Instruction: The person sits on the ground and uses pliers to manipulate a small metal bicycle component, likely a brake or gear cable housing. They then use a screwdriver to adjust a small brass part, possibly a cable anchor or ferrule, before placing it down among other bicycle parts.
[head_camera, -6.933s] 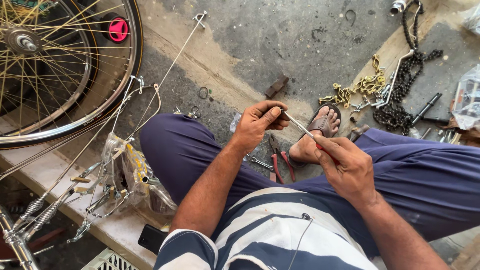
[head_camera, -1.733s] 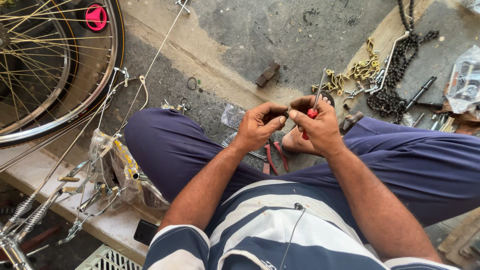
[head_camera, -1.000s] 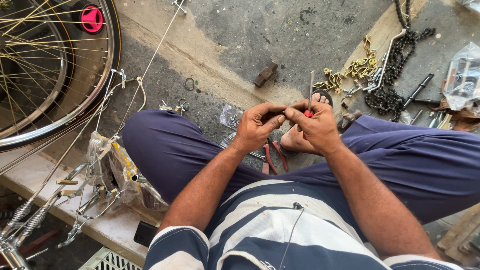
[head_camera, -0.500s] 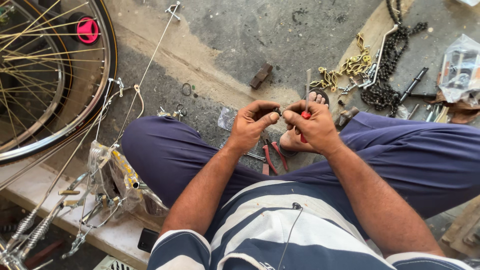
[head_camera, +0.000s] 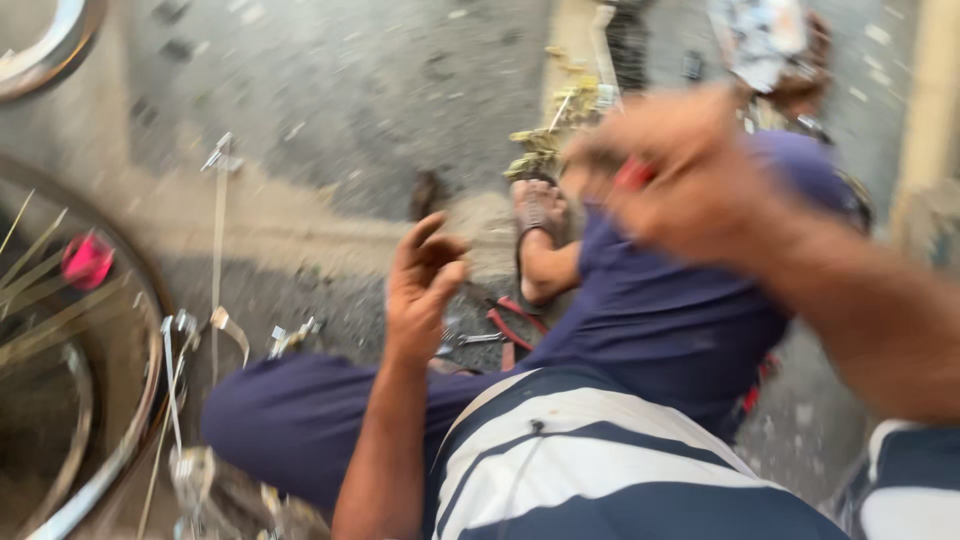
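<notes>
Here the right hand (head_camera: 690, 175), badly blurred, seemingly grips a red-handled tool (head_camera: 634, 175), axis unreadable; left hand (head_camera: 425, 285) fingers curl apart.

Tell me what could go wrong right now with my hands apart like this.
The right hand is raised and blurred with something small and red in its grip; it might slip out and vanish among the chain and parts on the ground. The left hand hangs open over the red-handled pliers, close to the thin wire, which could snag.
</notes>
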